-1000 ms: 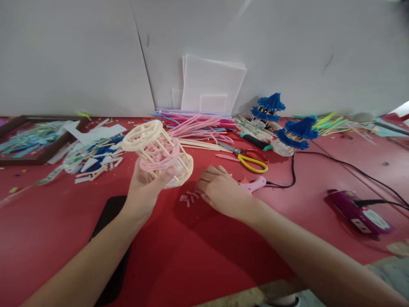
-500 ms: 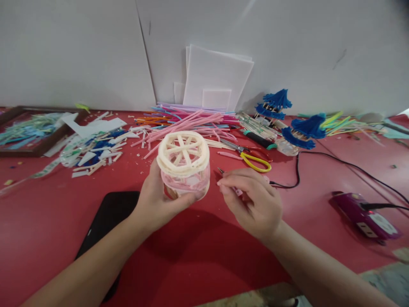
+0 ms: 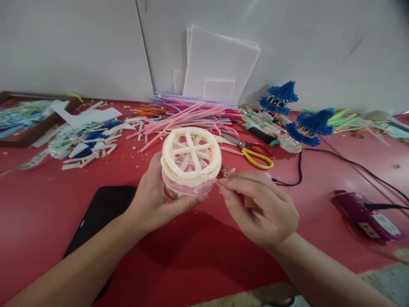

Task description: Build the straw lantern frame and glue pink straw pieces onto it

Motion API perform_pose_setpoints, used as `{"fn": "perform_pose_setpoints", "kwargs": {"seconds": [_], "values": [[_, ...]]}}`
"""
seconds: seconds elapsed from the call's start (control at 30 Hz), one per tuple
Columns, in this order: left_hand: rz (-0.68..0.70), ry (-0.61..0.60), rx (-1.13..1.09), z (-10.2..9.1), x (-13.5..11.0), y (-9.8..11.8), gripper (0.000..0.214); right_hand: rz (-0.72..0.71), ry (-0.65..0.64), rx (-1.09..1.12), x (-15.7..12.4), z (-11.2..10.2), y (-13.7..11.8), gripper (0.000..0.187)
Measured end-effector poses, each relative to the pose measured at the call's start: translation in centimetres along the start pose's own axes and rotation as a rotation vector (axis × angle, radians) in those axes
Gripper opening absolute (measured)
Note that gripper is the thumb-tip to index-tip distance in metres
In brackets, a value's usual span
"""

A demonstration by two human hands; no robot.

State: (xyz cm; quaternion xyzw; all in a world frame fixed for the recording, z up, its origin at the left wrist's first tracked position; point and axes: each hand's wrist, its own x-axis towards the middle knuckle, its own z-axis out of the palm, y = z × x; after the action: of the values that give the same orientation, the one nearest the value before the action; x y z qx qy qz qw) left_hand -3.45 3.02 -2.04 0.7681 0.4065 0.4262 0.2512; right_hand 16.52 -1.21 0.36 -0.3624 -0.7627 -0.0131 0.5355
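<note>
My left hand (image 3: 153, 198) is wrapped round the left side of a small drum-shaped craft piece (image 3: 191, 172). Cream strips form a spoked wheel on its top, and a pink band runs round the side below. At that band's right edge, my right hand (image 3: 258, 204) pinches a thin pink strand (image 3: 216, 182) between thumb and forefinger. The same hand also holds a pink corded pen-like tool (image 3: 228, 172), whose front end pokes out beyond the fingers. Most of the tool's body is hidden by the hand. The underside of the craft piece is out of sight.
Behind lie pink pipe cleaners (image 3: 188, 117), yellow-handled scissors (image 3: 257, 159) and blue roof-shaped pieces (image 3: 309, 125). White and blue scraps (image 3: 92, 143) are at left, near a brown frame (image 3: 35, 134). A black phone (image 3: 100, 213) lies by my left forearm, a purple power strip (image 3: 367, 217) at right.
The craft piece has tipped so its spoked top faces me more, and has shifted slightly right. My right fingers now reach its pink band and pinch a strand; the tool has turned.
</note>
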Motion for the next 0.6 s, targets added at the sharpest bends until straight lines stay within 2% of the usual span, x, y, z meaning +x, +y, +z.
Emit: {"fn": "perform_pose_setpoints", "kwargs": {"seconds": [0.3,0.6], "values": [[-0.015,0.005,-0.007,0.13,0.04,-0.01,0.079,-0.019,-0.036,0.021,-0.07,0.09,0.05,0.023],[-0.041,0.003,-0.069,0.08,0.13,0.32,0.053,-0.073,-0.071,0.075,-0.05,0.17,0.19,0.023]]}}
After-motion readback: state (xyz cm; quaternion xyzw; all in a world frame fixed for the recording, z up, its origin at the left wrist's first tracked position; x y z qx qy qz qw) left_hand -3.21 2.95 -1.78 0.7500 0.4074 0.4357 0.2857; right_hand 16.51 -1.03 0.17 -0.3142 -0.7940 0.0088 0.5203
